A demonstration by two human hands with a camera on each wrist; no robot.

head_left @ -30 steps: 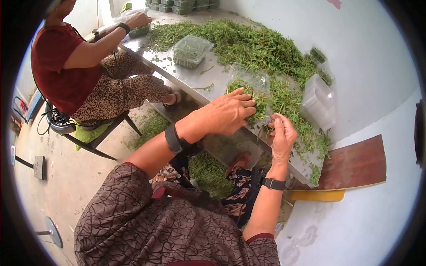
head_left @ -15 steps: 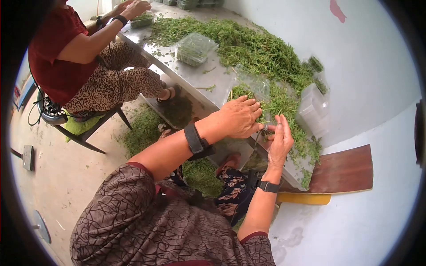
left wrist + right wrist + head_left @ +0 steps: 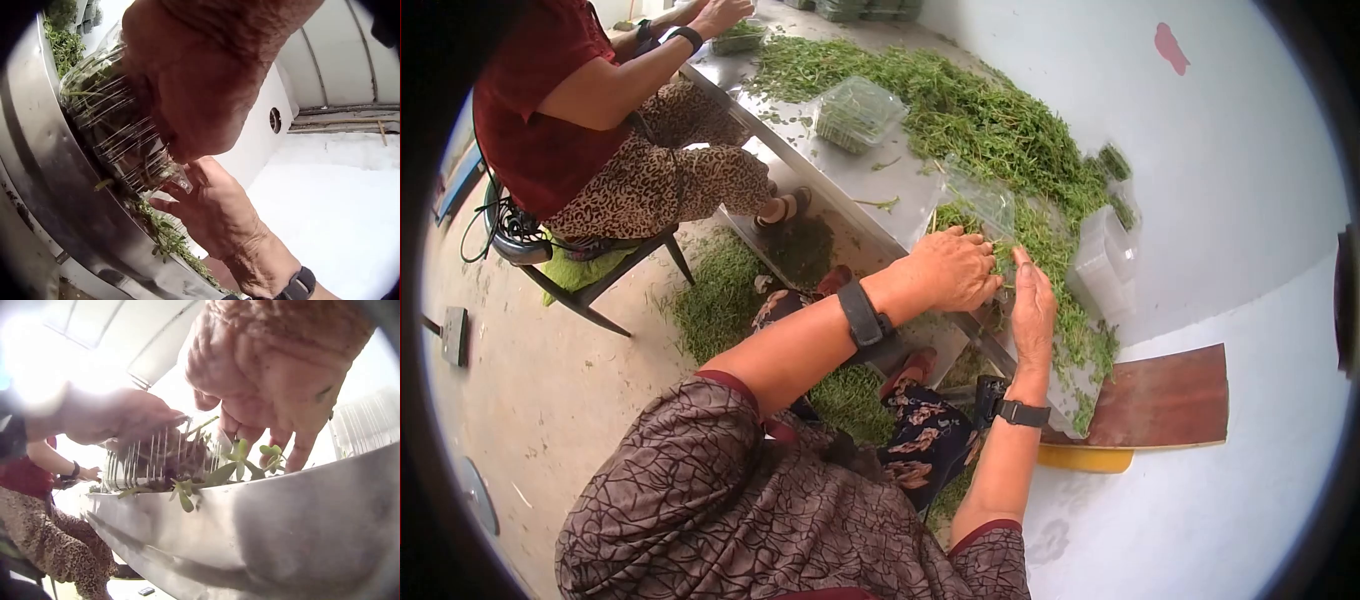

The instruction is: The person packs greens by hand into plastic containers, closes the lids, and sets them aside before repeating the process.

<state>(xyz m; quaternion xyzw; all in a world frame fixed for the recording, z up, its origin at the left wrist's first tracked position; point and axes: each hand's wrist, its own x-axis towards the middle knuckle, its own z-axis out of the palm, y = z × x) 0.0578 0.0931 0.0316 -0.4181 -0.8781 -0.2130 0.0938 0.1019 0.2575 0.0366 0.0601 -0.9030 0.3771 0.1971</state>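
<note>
A clear plastic clamshell box (image 3: 115,128) with ribbed walls stands at the table's front edge, filled with leafy green stems. Its lid (image 3: 988,203) is folded back toward the pile. My left hand (image 3: 953,270) lies palm down over the greens in the box, fingers nearly straight. At the box's right end is my right hand (image 3: 1034,312), its fingers extended close to the box wall. In the right wrist view, the right fingers (image 3: 300,450) point down behind a few loose sprigs (image 3: 240,464) on the metal edge. The left palm is hidden from above.
A long heap of greens (image 3: 990,115) covers the table's back. A closed filled box (image 3: 860,115) stands to the left, nested clear boxes (image 3: 1103,250) to the right. Another person (image 3: 550,110) sits at the left on a chair. Cut greens (image 3: 715,295) lie on the floor.
My left hand has settled flatter over the box, moving slightly right. My right hand has straightened its fingers, which were bent near a stem, and come in against the box's end.
</note>
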